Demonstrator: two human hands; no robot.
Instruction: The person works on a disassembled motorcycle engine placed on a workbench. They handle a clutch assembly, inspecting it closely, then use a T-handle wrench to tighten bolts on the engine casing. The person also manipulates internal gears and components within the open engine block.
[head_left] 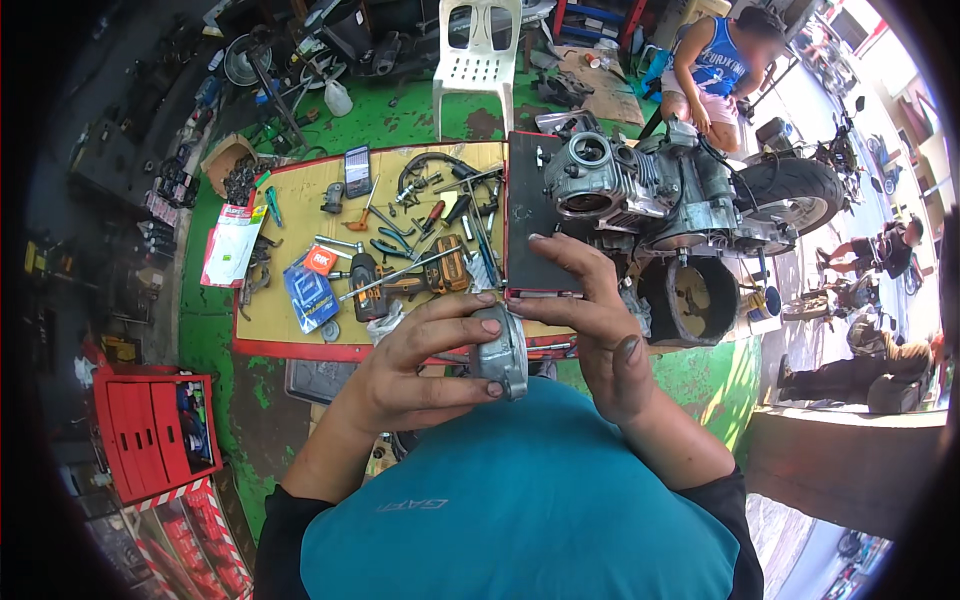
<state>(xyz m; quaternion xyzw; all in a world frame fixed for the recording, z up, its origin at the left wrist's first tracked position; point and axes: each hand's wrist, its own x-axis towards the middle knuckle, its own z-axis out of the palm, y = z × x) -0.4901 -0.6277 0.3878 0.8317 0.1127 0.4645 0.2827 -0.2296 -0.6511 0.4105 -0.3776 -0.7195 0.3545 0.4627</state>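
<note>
My left hand (410, 365) grips a round grey metal cover (502, 358), which looks like an engine part, in front of my chest. Its fingers are wrapped along the cover's left side, and the cover stands on edge. My right hand (603, 345) is on the other side with its fingers stretched out. One of its fingertips reaches the cover's upper rim; whether it presses on it I cannot tell. Beyond my hands, an orange and black cordless power tool (372, 285) lies on the yellow-topped workbench (285, 225).
A large engine (650, 190) stands on the bench's right side, joined to a wheel (795, 195). Screwdrivers, pliers (388, 247), a phone (357, 170) and a blue packet (311, 295) lie on the bench. A person (712, 75) sits at the back right, behind a white chair (478, 60).
</note>
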